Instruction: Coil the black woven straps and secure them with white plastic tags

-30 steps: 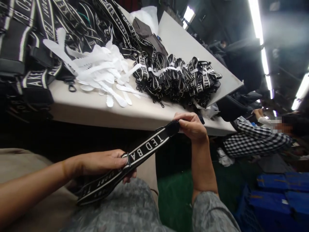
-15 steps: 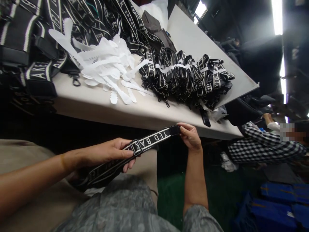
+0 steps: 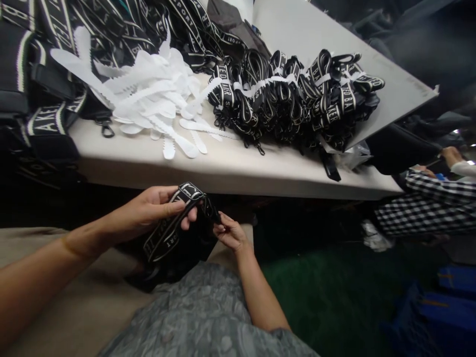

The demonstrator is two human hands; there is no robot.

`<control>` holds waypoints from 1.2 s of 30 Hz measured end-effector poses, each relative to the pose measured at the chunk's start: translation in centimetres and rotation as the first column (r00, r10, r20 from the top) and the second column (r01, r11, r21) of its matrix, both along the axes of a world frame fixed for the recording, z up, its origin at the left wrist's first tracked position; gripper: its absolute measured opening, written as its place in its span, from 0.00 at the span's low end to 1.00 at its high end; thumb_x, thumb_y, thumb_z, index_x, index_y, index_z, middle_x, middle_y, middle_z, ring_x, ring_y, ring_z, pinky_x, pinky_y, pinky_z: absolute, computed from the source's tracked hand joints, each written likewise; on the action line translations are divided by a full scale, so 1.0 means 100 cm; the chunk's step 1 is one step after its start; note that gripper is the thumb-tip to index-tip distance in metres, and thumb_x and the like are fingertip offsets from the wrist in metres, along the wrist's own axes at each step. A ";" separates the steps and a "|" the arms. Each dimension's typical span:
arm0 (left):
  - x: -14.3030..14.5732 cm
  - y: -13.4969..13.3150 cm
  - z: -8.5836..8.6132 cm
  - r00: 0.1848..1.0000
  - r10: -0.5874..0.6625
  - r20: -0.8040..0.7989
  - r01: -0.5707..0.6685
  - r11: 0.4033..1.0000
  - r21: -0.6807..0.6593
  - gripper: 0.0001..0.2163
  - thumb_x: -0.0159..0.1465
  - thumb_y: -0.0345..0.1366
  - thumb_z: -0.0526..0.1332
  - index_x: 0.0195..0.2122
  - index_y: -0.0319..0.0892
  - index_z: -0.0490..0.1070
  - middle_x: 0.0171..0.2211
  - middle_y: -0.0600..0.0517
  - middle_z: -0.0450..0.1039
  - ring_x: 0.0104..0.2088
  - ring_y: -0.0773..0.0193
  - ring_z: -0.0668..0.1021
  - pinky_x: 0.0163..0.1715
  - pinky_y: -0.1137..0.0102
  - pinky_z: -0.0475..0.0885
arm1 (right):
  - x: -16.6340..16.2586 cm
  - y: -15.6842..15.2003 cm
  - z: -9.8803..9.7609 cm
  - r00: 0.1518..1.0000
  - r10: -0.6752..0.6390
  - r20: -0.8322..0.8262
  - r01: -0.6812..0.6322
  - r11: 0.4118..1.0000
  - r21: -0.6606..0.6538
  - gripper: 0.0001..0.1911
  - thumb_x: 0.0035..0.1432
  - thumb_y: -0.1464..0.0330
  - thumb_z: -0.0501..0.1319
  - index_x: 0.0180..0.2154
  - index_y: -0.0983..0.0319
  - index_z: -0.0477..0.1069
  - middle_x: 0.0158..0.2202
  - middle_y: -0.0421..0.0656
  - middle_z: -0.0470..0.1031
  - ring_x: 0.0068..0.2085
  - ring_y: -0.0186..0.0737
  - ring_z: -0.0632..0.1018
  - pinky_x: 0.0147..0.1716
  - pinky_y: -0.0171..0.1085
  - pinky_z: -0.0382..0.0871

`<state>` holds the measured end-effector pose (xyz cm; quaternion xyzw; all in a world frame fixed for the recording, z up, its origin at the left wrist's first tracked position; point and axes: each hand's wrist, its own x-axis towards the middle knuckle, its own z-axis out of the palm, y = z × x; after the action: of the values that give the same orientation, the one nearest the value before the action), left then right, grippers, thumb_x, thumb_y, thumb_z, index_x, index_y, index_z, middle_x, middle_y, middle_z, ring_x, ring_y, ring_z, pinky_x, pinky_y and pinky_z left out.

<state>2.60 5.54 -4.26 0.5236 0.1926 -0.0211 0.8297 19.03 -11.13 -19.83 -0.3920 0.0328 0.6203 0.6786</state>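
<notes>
While the left hand (image 3: 158, 203) is pinching the strap (image 3: 165, 233) beside its buckle (image 3: 191, 192), the right hand (image 3: 231, 234) is gripping its dark end (image 3: 214, 214) with the fingertips. The strap is hanging folded over the lap (image 3: 208, 307), just off the near edge of the surface (image 3: 167, 173). Because the left thumb is pressing from one side only, the folds could be slipping loose if that hold were easing; a hard pull from the right could be twisting the layers or shifting the buckle. White ties (image 3: 148, 94) are overlapping on the surface, so picking one could be dragging others along. On the strap, "PORT" is showing, with other letters blurring. Bundles (image 3: 293, 99) to the right are reading "TED BA" and "KER"; the pile (image 3: 48, 124) at left is showing "AKE", with "SPORT" running along its far part.
</notes>
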 end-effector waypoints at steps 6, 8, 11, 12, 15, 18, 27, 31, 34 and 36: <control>0.006 -0.009 0.000 0.992 -0.102 -0.075 0.108 0.991 0.079 0.12 0.63 0.42 0.65 0.40 0.39 0.76 0.32 0.46 0.77 0.29 0.63 0.77 0.27 0.76 0.73 | -0.006 0.003 0.005 0.916 0.118 0.384 -0.103 0.993 -0.058 0.20 0.43 0.63 0.74 0.40 0.62 0.78 0.39 0.43 0.78 0.40 0.39 0.77 0.43 0.38 0.70; 0.009 -0.015 -0.003 0.986 -0.148 -0.075 0.156 0.981 0.112 0.12 0.63 0.43 0.65 0.40 0.39 0.76 0.33 0.46 0.78 0.29 0.63 0.78 0.27 0.76 0.73 | -0.001 0.000 0.020 0.735 0.085 0.673 -0.097 0.995 -0.019 0.24 0.47 0.61 0.72 0.47 0.58 0.77 0.48 0.44 0.76 0.51 0.45 0.75 0.55 0.43 0.65; 0.012 -0.023 -0.012 0.978 -0.194 -0.077 0.202 0.973 0.112 0.12 0.63 0.43 0.64 0.39 0.39 0.76 0.35 0.46 0.78 0.29 0.63 0.78 0.27 0.76 0.72 | 0.002 -0.004 0.051 0.554 0.040 0.832 -0.234 0.966 0.110 0.36 0.50 0.65 0.70 0.60 0.54 0.65 0.60 0.43 0.67 0.62 0.46 0.66 0.63 0.44 0.57; 0.013 -0.025 -0.015 0.975 -0.209 -0.080 0.217 0.970 0.112 0.12 0.63 0.44 0.64 0.39 0.39 0.76 0.34 0.46 0.78 0.29 0.63 0.78 0.27 0.76 0.72 | 0.000 -0.004 0.059 0.517 0.040 0.855 -0.285 0.950 0.127 0.38 0.51 0.66 0.69 0.63 0.53 0.62 0.62 0.43 0.66 0.63 0.46 0.65 0.64 0.45 0.56; 0.012 -0.028 -0.024 0.966 -0.241 -0.093 0.251 0.962 0.109 0.14 0.64 0.45 0.63 0.39 0.37 0.75 0.31 0.46 0.78 0.29 0.63 0.78 0.27 0.77 0.72 | -0.013 0.000 0.067 0.443 0.005 0.897 -0.247 0.962 0.116 0.24 0.57 0.69 0.63 0.56 0.55 0.70 0.55 0.43 0.73 0.56 0.45 0.72 0.59 0.43 0.61; 0.011 -0.028 -0.024 0.970 -0.233 -0.072 0.239 0.966 0.099 0.14 0.65 0.44 0.61 0.43 0.37 0.74 0.34 0.45 0.78 0.31 0.62 0.79 0.29 0.75 0.73 | -0.024 0.008 0.058 0.513 -0.062 0.856 -0.077 0.990 0.117 0.14 0.59 0.68 0.59 0.46 0.57 0.77 0.44 0.43 0.79 0.46 0.44 0.77 0.49 0.40 0.69; 0.012 -0.025 -0.025 0.999 0.033 0.022 -0.030 0.994 -0.102 0.17 0.63 0.37 0.66 0.51 0.38 0.70 0.43 0.42 0.78 0.41 0.59 0.81 0.41 0.71 0.76 | -0.040 0.020 0.037 0.743 -0.161 0.649 0.107 0.987 0.122 0.13 0.52 0.58 0.68 0.34 0.61 0.75 0.31 0.40 0.75 0.33 0.38 0.73 0.36 0.35 0.69; 0.022 -0.035 -0.040 0.969 0.243 0.037 -0.240 0.968 -0.076 0.15 0.58 0.35 0.70 0.45 0.37 0.72 0.40 0.45 0.79 0.38 0.62 0.81 0.41 0.72 0.76 | -0.060 0.028 0.036 0.886 -0.166 0.433 0.132 0.985 0.108 0.18 0.45 0.57 0.70 0.33 0.61 0.71 0.27 0.38 0.73 0.32 0.39 0.74 0.34 0.36 0.70; 0.027 -0.044 -0.047 0.951 0.307 0.036 -0.308 0.951 0.012 0.17 0.57 0.36 0.70 0.45 0.37 0.72 0.40 0.46 0.79 0.39 0.60 0.81 0.42 0.69 0.76 | -0.069 0.031 0.034 0.931 -0.190 0.313 0.171 0.981 0.087 0.17 0.43 0.59 0.70 0.32 0.60 0.69 0.29 0.40 0.74 0.36 0.43 0.77 0.38 0.39 0.73; 0.028 -0.047 -0.050 0.938 0.345 0.022 -0.345 0.938 0.040 0.18 0.57 0.37 0.70 0.45 0.37 0.71 0.40 0.46 0.79 0.40 0.58 0.81 0.43 0.67 0.76 | -0.073 0.031 0.033 0.942 -0.202 0.268 0.187 0.979 0.082 0.14 0.46 0.60 0.68 0.33 0.60 0.69 0.31 0.41 0.75 0.39 0.44 0.77 0.40 0.40 0.74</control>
<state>5.45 0.88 -9.21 0.4996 0.2757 0.1326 0.8104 11.73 -8.06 -16.54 -0.4500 -0.0403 0.4907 0.7451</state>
